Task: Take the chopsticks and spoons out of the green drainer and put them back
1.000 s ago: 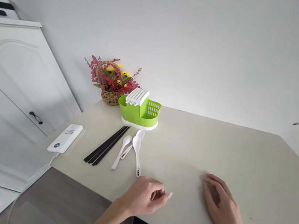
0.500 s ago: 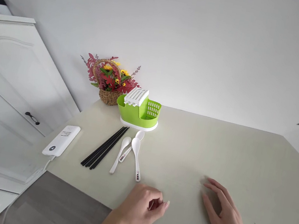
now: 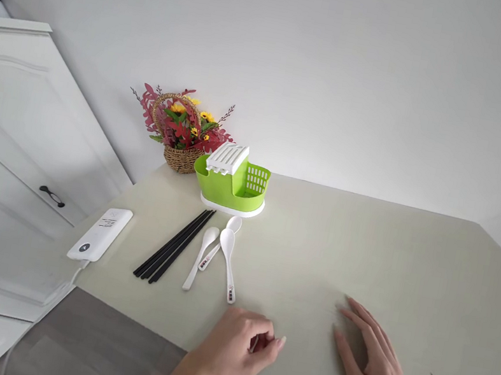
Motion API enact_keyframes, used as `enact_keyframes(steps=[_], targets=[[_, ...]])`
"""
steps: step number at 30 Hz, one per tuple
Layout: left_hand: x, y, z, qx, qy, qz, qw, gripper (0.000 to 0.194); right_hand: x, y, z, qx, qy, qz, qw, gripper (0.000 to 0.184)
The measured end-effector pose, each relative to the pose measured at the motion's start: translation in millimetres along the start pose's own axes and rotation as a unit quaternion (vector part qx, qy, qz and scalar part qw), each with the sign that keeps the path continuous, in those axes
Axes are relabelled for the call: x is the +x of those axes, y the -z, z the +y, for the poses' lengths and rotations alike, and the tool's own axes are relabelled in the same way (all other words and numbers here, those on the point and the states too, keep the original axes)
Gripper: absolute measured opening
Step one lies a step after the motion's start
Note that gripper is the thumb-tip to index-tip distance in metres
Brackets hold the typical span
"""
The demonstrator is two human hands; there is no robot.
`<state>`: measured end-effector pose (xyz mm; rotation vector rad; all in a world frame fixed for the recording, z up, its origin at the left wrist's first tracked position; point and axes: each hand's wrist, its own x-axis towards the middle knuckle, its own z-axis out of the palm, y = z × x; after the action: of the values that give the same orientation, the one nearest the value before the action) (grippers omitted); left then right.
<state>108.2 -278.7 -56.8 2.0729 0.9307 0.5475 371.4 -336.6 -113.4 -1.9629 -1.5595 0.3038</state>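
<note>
- Three glossy white, long-handled spoons (image 3: 227,243) lie on the pale tabletop (image 3: 318,245), just beyond the left hand (image 3: 237,348), bowls pointing away.
- Slender black chopsticks (image 3: 175,246) beside them slant from near-left to far-right.
- Left hand's fingers curl in narrowly; cannot tell whether they hold anything.
- The right hand (image 3: 382,369) rests on the tabletop, fingers loosely spread.

Glossy white plastic-looking spoons (image 3: 228,264), smooth green plastic caddy (image 3: 216,186), rough woven wicker basket (image 3: 181,160), matt black chopsticks (image 3: 175,245).
</note>
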Motion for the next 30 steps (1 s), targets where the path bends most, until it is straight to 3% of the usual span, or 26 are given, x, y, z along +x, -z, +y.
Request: enact_keyframes(steps=[9,13,18,20,21,25,30], targets=[[-5.6,-2.5,1.8,0.035,-0.033,0.020,0.999,0.038,0.4,1.0,-1.1,0.005,0.004,0.011,1.000,0.042],[-19.9,-0.2,-9.8,0.058,-0.044,0.094,0.993,0.034,0.1,1.4,-1.9,0.005,-0.011,0.000,1.000,0.042],[-41.1,39.3,-34.8,0.157,-0.019,0.300,0.941,0.017,0.3,3.3,-3.6,0.004,-0.006,0.002,1.000,0.042],[-49.4,61.5,-43.5,0.227,0.015,0.355,0.907,0.010,0.3,3.9,-2.9,0.004,-0.002,0.005,1.000,0.042],[-53.5,71.4,-47.6,0.266,0.040,0.372,0.888,0.015,0.4,3.9,-2.0,0.004,0.000,0.004,1.000,0.041],[-68.9,96.9,-63.4,0.382,0.110,0.367,0.841,0.046,1.1,2.7,3.7,0.004,0.003,-0.002,1.000,0.040],[-84.1,108.3,-76.8,0.404,0.146,0.347,0.834,0.065,0.8,1.7,4.7,0.006,0.013,-0.002,1.000,0.040]])
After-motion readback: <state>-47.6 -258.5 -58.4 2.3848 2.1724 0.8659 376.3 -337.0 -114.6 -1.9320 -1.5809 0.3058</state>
